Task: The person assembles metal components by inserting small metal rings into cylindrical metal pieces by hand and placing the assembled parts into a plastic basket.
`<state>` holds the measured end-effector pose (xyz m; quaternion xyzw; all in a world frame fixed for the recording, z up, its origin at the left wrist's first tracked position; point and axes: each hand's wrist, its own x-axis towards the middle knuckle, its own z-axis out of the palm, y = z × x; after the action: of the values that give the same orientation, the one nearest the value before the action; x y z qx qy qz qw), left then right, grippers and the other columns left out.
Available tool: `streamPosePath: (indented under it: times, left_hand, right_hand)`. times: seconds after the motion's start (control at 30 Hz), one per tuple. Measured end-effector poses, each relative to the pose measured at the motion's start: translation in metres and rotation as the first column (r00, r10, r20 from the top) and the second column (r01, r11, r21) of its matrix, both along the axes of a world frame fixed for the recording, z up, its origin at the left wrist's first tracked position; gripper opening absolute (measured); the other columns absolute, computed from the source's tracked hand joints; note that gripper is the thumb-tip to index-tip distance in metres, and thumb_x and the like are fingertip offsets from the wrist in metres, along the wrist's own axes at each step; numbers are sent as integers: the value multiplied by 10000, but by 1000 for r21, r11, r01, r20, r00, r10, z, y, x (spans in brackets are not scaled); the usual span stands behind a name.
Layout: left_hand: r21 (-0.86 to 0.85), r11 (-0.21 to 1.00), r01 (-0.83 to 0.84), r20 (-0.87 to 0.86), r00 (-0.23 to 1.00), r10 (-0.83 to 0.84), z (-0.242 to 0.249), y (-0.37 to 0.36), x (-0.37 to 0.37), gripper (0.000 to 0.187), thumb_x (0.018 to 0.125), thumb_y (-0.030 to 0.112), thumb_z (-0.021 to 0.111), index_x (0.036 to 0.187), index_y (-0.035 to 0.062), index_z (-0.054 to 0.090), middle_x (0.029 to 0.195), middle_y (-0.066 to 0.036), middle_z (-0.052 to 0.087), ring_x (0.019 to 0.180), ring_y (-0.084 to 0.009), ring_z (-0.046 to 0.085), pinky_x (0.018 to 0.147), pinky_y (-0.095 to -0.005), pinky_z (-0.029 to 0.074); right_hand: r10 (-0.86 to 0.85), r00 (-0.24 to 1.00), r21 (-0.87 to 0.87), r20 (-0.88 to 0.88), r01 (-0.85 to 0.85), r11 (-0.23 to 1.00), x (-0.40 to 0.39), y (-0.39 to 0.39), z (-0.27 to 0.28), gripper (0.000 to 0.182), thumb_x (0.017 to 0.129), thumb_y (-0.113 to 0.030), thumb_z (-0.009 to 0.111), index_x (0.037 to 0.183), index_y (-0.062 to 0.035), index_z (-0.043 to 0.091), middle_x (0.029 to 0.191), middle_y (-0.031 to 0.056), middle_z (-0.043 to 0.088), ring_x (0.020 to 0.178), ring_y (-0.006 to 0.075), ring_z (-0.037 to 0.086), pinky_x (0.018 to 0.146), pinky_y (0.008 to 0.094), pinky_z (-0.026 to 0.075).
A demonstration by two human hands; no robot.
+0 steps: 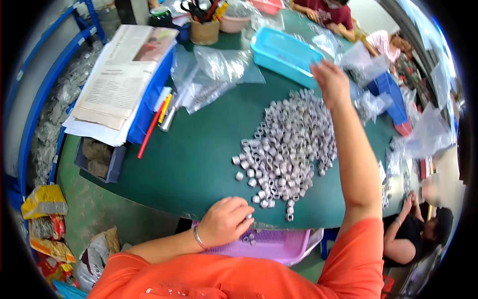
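A heap of small grey metal rings, like short threaded sleeves (294, 139), is spread over the green table (194, 159). At the front edge, my left hand (225, 222) is closed, with one small metal ring (249, 216) pinched at its fingertips. My right hand (332, 84) is stretched far forward, beyond the heap, beside the near right end of a light-blue plastic tray (281, 68). Motion blurs its fingers, so what they hold, if anything, cannot be made out. Below the table edge sits a pink plastic basket (294, 244) with several rings inside.
Newspaper and papers (117, 74) lie on a blue bin at left, beside a red pen (152, 129). Clear plastic bags (229, 65) and a pot of tools (204, 32) stand behind. Co-workers sit at the far side and right (408, 239). A dark blue bin (388, 94) is at right.
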<state>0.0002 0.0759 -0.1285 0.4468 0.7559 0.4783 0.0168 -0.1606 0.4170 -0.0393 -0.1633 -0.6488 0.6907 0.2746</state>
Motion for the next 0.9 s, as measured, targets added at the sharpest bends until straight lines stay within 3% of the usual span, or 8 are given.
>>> streamPosePath:
  times: [0.1, 0.2, 0.27, 0.37, 0.43, 0.57, 0.77, 0.9]
  left_hand:
    - [-1, 1000, -5, -4, 1000, 5, 0, 1, -1, 192, 694, 63, 710, 867, 28, 635, 842, -104, 585, 748, -269, 586, 670, -350, 481]
    - [-4, 1000, -31, 4, 1000, 31, 1, 2, 0, 189, 689, 4, 691, 868, 16, 633, 834, -103, 580, 737, -265, 579, 658, -334, 477]
    - [-5, 999, -44, 44, 998, 44, -4, 0, 2, 384, 676, -8, 697, 1042, 12, 580, 1028, -134, 532, 727, -259, 574, 659, -315, 481]
    - [-59, 996, -60, 91, 994, 65, 1, 2, 1, 535, 678, 15, 707, 1174, 10, 508, 1145, -150, 473, 761, -266, 574, 680, -316, 485]
    - [-114, 992, -49, 107, 992, 62, 6, 4, 1, 597, 685, 38, 713, 1228, 10, 468, 1187, -155, 444, 796, -275, 575, 699, -323, 486]
    - [-211, 977, 33, -30, 999, -41, 9, 19, -5, 537, 717, 119, 712, 1199, 26, 496, 1133, -155, 481, 935, -318, 558, 781, -360, 475]
    - [-152, 984, -89, -63, 995, 80, 2, 22, -7, 436, 706, 64, 729, 1104, 12, 558, 1070, -138, 510, 859, -285, 576, 705, -327, 499]
    - [-116, 987, -110, 23, 993, 113, 3, 11, -5, 430, 694, 19, 744, 1088, 29, 571, 1067, -103, 496, 669, -149, 498, 582, -251, 454]
  right_hand:
    - [-35, 998, 122, -48, 41, 992, 14, -6, 10, 367, 845, -39, 602, 1170, 110, 517, 1139, 166, 574, 997, 198, 591, 872, 300, 489]
    - [126, 989, 360, 75, -145, 922, 81, -38, 4, 265, 860, -44, 538, 1100, 50, 599, 1012, 105, 650, 898, 165, 610, 815, 267, 487]
    - [66, 968, 693, 241, -219, 686, 142, -64, -8, 197, 844, -63, 549, 996, -13, 664, 914, 85, 687, 799, 156, 631, 773, 291, 495]
    - [5, 942, 834, 336, -300, 463, 228, -103, -31, 235, 836, -22, 554, 1062, -27, 620, 1137, 147, 592, 1106, 321, 530, 960, 396, 394]
    - [-119, 909, 775, 398, -264, 574, 263, -124, -54, 484, 848, -74, 577, 1297, 33, 433, 1389, 249, 351, 1269, 397, 364, 1054, 443, 280]
    - [-93, 881, 750, 463, -334, 571, 273, -166, -84, 717, 816, -66, 612, 1397, 67, 214, 1434, 367, 120, 1300, 511, 238, 1067, 535, 210]
    - [87, 905, 721, 418, -388, 575, 255, -182, -86, 696, 797, 10, 586, 1399, 46, 240, 1409, 377, 153, 1273, 528, 255, 1049, 535, 251]
    - [-66, 981, 550, 184, -47, 834, 275, -148, -90, 354, 875, -5, 526, 1221, 40, 468, 1204, 177, 486, 1108, 274, 498, 964, 350, 386]
